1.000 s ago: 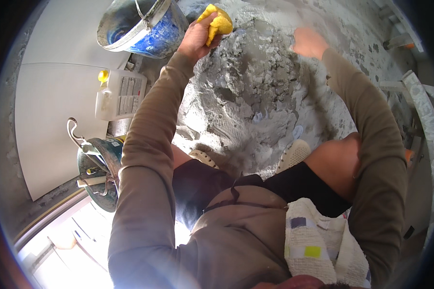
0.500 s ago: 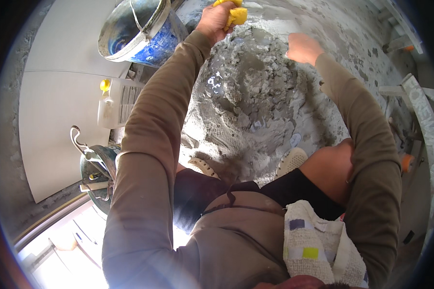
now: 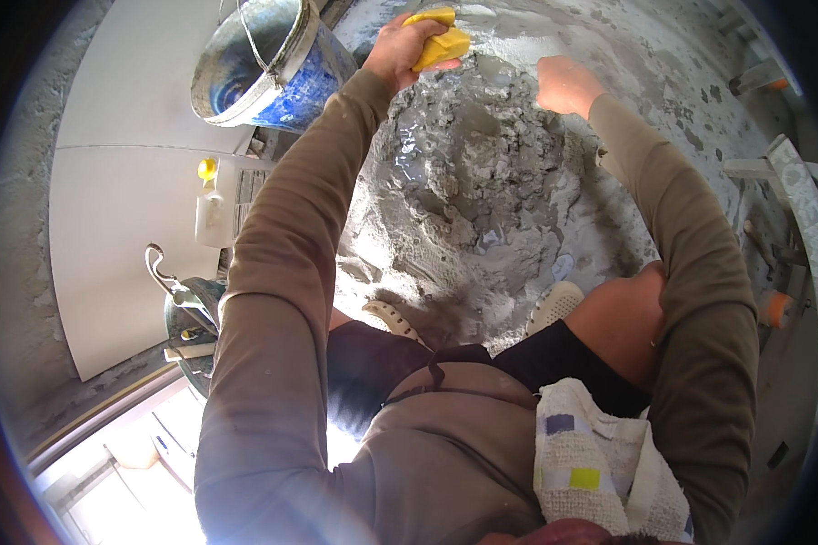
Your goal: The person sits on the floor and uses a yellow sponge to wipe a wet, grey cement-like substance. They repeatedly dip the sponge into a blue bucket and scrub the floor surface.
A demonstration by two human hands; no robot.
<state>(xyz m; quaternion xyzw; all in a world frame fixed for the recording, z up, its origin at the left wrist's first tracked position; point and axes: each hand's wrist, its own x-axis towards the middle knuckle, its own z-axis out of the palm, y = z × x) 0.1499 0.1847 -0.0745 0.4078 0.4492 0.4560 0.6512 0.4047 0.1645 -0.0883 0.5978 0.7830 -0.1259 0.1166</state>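
While we crouched over the work, the items lay about us as follows, entered from left to right. A large pale tile (image 3: pixel 127 227) lay flat at the far left, apparently set aside clear of the wet area. A dark tub (image 3: pixel 191 331) with a metal hook and small tools stood at its lower corner, just beside our left elbow and so within easy reach. A white plastic bottle (image 3: pixel 212 209) with a yellow cap lay on the tile's right edge. A blue bucket (image 3: pixel 268 64), crusted grey, stood at the upper left, close to our left hand (image 3: pixel 400 50), presumably so the sponge could be dipped without shifting our stance. That hand was closed firmly round a yellow sponge (image 3: pixel 441 41), fingers wrapped over its top, pressing it at the far edge of the mound. A heap of wet grey mortar (image 3: pixel 482 200) occupied the centre, between our knees and our outstretched arms. Our right hand (image 3: pixel 563 84) was held over the heap's upper right with fingers curled into a loose fist; we could not tell whether it held anything. A checked white cloth (image 3: pixel 600 463) was draped at our waist, probably kept there for wiping. Orange-handled tools (image 3: pixel 773 309) lay at the far right, well apart.
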